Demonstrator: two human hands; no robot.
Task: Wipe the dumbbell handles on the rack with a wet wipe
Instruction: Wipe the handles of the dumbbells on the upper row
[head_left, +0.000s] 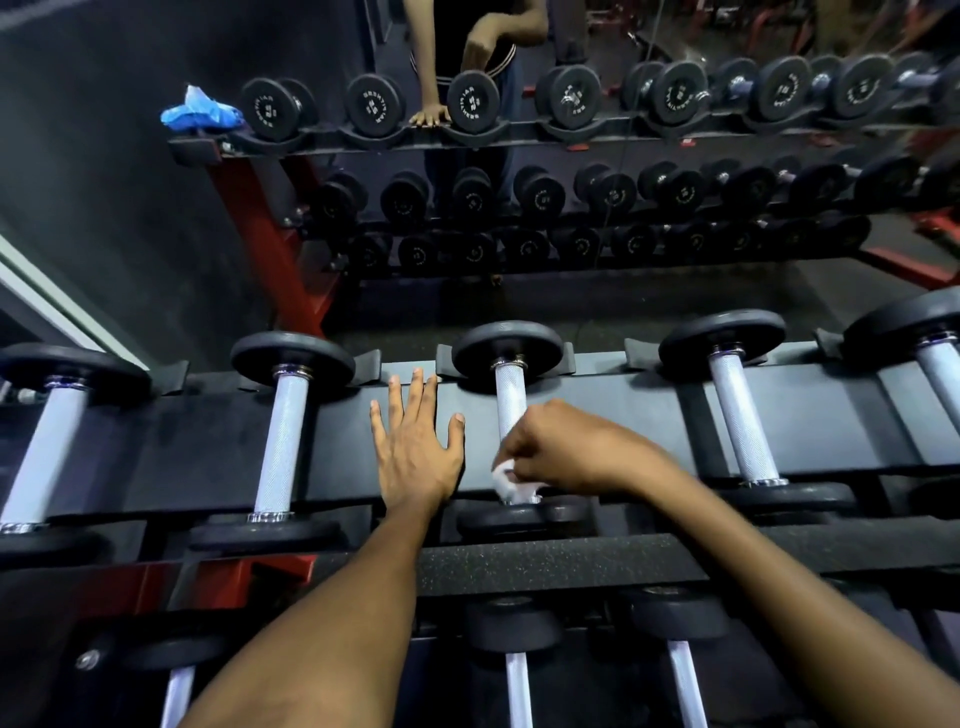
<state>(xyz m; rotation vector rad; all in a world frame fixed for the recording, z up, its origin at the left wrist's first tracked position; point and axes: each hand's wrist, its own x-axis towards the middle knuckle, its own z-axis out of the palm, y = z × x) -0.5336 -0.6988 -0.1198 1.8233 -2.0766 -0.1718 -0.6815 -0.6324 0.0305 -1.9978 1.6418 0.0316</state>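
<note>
Right hand (563, 451): fingers curled round a white wet wipe (505, 479), bunched against the near end of the centre dumbbell handle (509, 402), presumably so the cloth wraps the knurled bar.

Left hand (415, 447): at nine o'clock of that handle, fingers spread flat on the black rack shelf (597, 410), holding nothing, probably a brace.

Neighbouring handles (283, 436) (740, 415): at nine and three o'clock, cradled in the same row; I cannot tell whether they are wiped.

Mirror (571, 171): at twelve o'clock, doubling the rack.

Blue bundle (200, 111): at eleven o'clock, in the reflection.
</note>
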